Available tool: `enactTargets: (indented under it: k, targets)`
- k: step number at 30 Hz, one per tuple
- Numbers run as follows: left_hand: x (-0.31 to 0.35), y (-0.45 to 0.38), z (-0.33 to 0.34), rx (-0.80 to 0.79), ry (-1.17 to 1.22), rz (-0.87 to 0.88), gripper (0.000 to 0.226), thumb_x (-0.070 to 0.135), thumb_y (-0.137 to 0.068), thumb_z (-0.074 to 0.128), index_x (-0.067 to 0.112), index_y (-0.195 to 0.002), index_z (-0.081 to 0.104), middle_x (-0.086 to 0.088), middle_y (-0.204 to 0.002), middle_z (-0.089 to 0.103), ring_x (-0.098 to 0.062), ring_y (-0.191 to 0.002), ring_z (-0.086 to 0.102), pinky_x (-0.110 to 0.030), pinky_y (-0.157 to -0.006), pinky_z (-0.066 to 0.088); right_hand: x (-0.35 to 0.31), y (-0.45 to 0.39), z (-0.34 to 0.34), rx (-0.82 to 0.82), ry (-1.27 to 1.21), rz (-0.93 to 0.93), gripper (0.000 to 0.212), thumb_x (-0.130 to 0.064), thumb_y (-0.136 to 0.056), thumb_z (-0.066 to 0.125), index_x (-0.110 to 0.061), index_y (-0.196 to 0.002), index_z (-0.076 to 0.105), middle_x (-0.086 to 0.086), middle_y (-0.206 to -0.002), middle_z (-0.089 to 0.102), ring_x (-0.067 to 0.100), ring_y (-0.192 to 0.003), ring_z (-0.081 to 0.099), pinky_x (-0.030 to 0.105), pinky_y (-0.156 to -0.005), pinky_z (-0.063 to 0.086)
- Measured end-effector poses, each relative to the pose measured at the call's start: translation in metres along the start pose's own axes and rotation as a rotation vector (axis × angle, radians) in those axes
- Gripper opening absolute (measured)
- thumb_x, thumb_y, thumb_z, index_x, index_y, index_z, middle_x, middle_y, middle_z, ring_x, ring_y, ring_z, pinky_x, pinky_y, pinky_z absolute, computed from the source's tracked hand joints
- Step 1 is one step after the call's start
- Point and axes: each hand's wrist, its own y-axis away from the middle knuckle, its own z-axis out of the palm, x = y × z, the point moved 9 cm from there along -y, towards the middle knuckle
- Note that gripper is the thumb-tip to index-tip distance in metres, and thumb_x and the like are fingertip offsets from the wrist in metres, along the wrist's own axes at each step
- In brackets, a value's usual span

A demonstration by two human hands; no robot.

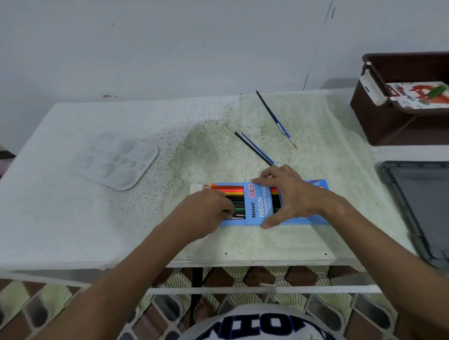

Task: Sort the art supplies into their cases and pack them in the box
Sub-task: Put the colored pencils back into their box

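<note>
The right hand (291,195) spreads wide over the blue pencil case (260,206), thumb at its near edge and fingertips at its far edge, pinning it flat near the desk's (67,226) front edge, right of the middle. The left hand (209,208), fingers curled, pinches the coloured pencils (232,195) at the case's open left end. The case reads "Ninso NEON COLOURED PENCILS". Three brushes (275,117) lie behind it toward the back edge; a clear palette (113,161) sits toward the left side. Past the right edge a brown box (384,118) holds a fox-printed packet (422,94) whose writing is too blurred to read
</note>
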Motion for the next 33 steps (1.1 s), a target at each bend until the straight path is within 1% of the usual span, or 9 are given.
enactTargets:
  k: [6, 8, 12, 15, 17, 19, 22, 28, 33]
  targets:
    - [-0.005, 0.007, -0.001, -0.038, 0.190, -0.002, 0.031, 0.024, -0.093, 0.060, 0.020, -0.123, 0.064, 0.006, -0.115, 0.056, -0.008, -0.102, 0.052, -0.025, -0.089, 0.041, 0.000, 0.003, -0.001, 0.030, -0.014, -0.018, 0.100, -0.053, -0.055, 0.087, -0.027, -0.141, 0.044, -0.009, -0.126, 0.036, 0.008, -0.114, 0.025, 0.030, -0.110, 0.019]
    - [-0.023, 0.017, -0.011, -0.031, 0.209, -0.051, 0.032, 0.028, -0.086, 0.070, 0.022, -0.117, 0.067, 0.010, -0.117, 0.057, -0.007, -0.103, 0.054, -0.026, -0.093, 0.043, -0.001, 0.004, -0.002, 0.043, -0.021, -0.027, 0.099, -0.052, -0.056, 0.087, -0.026, -0.141, 0.044, -0.008, -0.126, 0.037, 0.008, -0.115, 0.026, 0.030, -0.110, 0.018]
    - [-0.054, 0.032, -0.019, -0.071, 0.194, -0.146, 0.021, 0.031, -0.079, 0.076, 0.026, -0.100, 0.075, 0.013, -0.105, 0.065, -0.006, -0.096, 0.059, -0.027, -0.089, 0.046, -0.002, 0.005, -0.002, 0.050, -0.037, -0.036, 0.097, -0.050, -0.056, 0.088, -0.026, -0.140, 0.045, -0.006, -0.128, 0.038, 0.009, -0.117, 0.026, 0.030, -0.109, 0.017]
    - [-0.054, 0.033, -0.013, -0.088, 0.175, -0.138, 0.013, 0.027, -0.081, 0.075, 0.027, -0.094, 0.077, 0.014, -0.098, 0.065, -0.002, -0.084, 0.058, -0.017, -0.079, 0.043, -0.002, 0.006, -0.003, 0.063, -0.050, -0.040, 0.097, -0.050, -0.055, 0.089, -0.027, -0.140, 0.046, -0.007, -0.128, 0.038, 0.008, -0.117, 0.027, 0.029, -0.108, 0.017]
    - [-0.050, 0.032, -0.012, -0.053, 0.192, -0.140, 0.013, 0.024, -0.081, 0.075, 0.026, -0.094, 0.078, 0.012, -0.094, 0.065, 0.000, -0.078, 0.055, -0.010, -0.072, 0.039, -0.002, 0.006, -0.002, 0.073, -0.055, -0.041, 0.097, -0.050, -0.055, 0.089, -0.026, -0.139, 0.046, -0.008, -0.127, 0.038, 0.008, -0.116, 0.027, 0.029, -0.108, 0.017]
    - [-0.045, 0.029, -0.014, 0.009, 0.240, -0.154, 0.014, 0.022, -0.079, 0.077, 0.022, -0.093, 0.078, 0.010, -0.090, 0.067, -0.003, -0.075, 0.056, -0.014, -0.071, 0.043, -0.002, 0.006, -0.002, 0.079, -0.057, -0.045, 0.096, -0.050, -0.055, 0.089, -0.026, -0.139, 0.047, -0.009, -0.127, 0.038, 0.008, -0.116, 0.026, 0.029, -0.108, 0.017]
    - [-0.037, 0.022, -0.010, 0.024, 0.266, -0.186, 0.019, 0.022, -0.077, 0.078, 0.019, -0.095, 0.076, 0.009, -0.086, 0.066, -0.009, -0.079, 0.059, -0.026, -0.077, 0.049, 0.000, 0.006, -0.001, 0.087, -0.051, -0.048, 0.097, -0.051, -0.054, 0.089, -0.027, -0.138, 0.048, -0.010, -0.126, 0.038, 0.007, -0.116, 0.026, 0.030, -0.108, 0.016]
    - [-0.042, 0.032, -0.015, 0.064, 0.348, -0.186, 0.030, 0.019, -0.074, 0.081, 0.019, -0.103, 0.074, 0.010, -0.098, 0.067, -0.005, -0.088, 0.062, -0.016, -0.081, 0.048, 0.003, 0.006, 0.000, 0.092, -0.073, -0.046, 0.099, -0.059, -0.050, 0.086, -0.028, -0.136, 0.050, -0.014, -0.125, 0.038, 0.005, -0.115, 0.026, 0.031, -0.109, 0.018]
    - [-0.055, 0.040, -0.015, -0.025, 0.137, -0.209, 0.021, 0.026, -0.085, 0.071, 0.024, -0.105, 0.073, 0.011, -0.100, 0.058, -0.007, -0.089, 0.052, -0.014, -0.074, 0.036, 0.004, 0.007, 0.000, 0.098, -0.076, -0.045, 0.096, -0.054, -0.053, 0.088, -0.028, -0.136, 0.049, -0.015, -0.125, 0.038, 0.005, -0.116, 0.027, 0.030, -0.109, 0.018]
